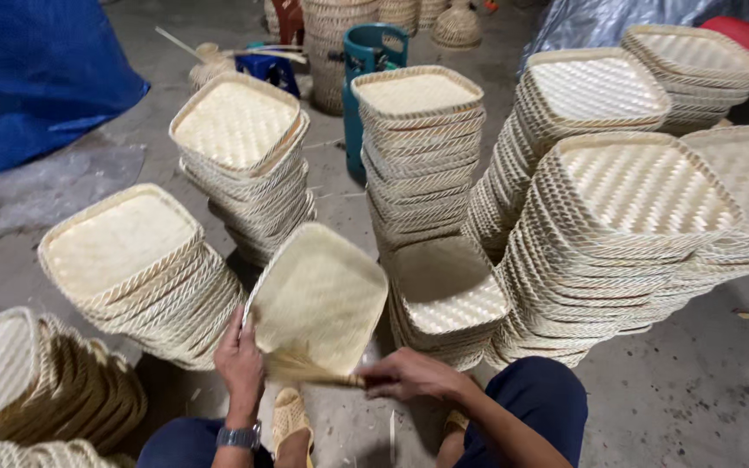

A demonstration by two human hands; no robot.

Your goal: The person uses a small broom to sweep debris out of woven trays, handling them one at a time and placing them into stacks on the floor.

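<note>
A square woven bamboo tray is held tilted in front of me, its underside facing me. My left hand grips the tray's lower left edge; a watch is on that wrist. My right hand holds a small straw brush whose blurred bristles lie against the tray's lower edge. Tall stacks of the same pale woven trays surround me: one at left, one behind it, one in the middle and a low stack just right of the held tray.
Large leaning stacks of trays fill the right side, another stack sits at the lower left. A teal gas cylinder stands behind the middle stack. Blue tarpaulin covers the far left. My knees and sandalled feet rest on a concrete floor.
</note>
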